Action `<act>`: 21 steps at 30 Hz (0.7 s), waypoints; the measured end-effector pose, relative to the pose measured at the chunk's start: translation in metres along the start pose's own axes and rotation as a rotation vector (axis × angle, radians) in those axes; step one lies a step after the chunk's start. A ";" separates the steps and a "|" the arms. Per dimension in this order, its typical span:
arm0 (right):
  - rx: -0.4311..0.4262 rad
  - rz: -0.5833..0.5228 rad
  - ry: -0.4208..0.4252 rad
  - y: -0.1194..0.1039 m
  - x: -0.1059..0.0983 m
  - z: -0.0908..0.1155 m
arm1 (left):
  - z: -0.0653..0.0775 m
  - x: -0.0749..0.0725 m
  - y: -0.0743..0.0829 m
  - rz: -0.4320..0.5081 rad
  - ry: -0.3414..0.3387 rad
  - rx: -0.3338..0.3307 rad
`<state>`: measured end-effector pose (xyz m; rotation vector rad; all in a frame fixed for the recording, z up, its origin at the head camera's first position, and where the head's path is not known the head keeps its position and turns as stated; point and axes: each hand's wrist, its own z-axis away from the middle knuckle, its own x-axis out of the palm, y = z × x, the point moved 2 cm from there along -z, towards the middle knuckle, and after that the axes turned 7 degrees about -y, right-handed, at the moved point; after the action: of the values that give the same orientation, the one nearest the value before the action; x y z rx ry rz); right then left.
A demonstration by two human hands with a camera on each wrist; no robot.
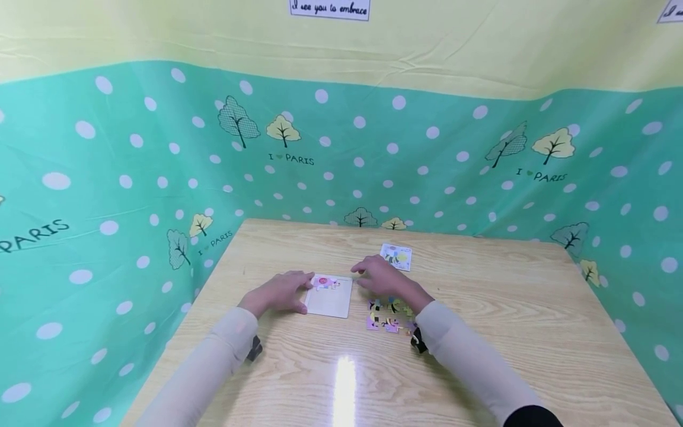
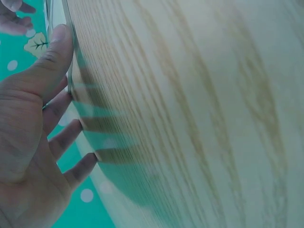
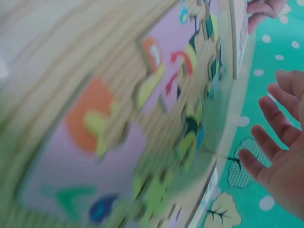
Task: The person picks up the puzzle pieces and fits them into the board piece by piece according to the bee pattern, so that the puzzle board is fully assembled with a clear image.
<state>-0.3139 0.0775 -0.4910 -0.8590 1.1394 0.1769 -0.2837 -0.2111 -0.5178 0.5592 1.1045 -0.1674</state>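
Note:
A white puzzle tray (image 1: 328, 303) lies on the table, with joined pink puzzle pieces (image 1: 324, 283) along its top edge. My left hand (image 1: 280, 292) rests at the tray's left side. In the left wrist view, the thumb (image 2: 56, 50) lies along the tray's edge and the other fingertips meet the tabletop. Just past the tray's right edge hovers my right hand (image 1: 381, 277), palm down. Its fingers (image 3: 275, 116) are loosely spread with nothing between them. Several loose puzzle pieces (image 1: 372, 321) lie below the right wrist, pink with yellow and green parts.
Behind the right hand lies a square picture card (image 1: 404, 258), partly covered by it. The wooden table (image 1: 480, 284) extends to both sides. A green dotted curtain (image 1: 395, 148) hangs at its back and sides. Light glares off the near tabletop.

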 end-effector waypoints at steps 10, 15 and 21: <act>0.016 -0.042 0.018 0.023 -0.013 0.028 | -0.001 0.001 0.000 0.008 0.002 0.003; 0.027 -0.014 0.014 0.035 -0.017 0.041 | -0.001 0.000 0.001 0.017 0.002 0.003; 0.025 0.025 0.022 0.049 -0.018 0.056 | 0.000 0.000 0.001 0.017 0.002 0.005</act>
<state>-0.3072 0.1538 -0.4928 -0.8263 1.1713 0.1739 -0.2836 -0.2103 -0.5175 0.5730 1.1009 -0.1548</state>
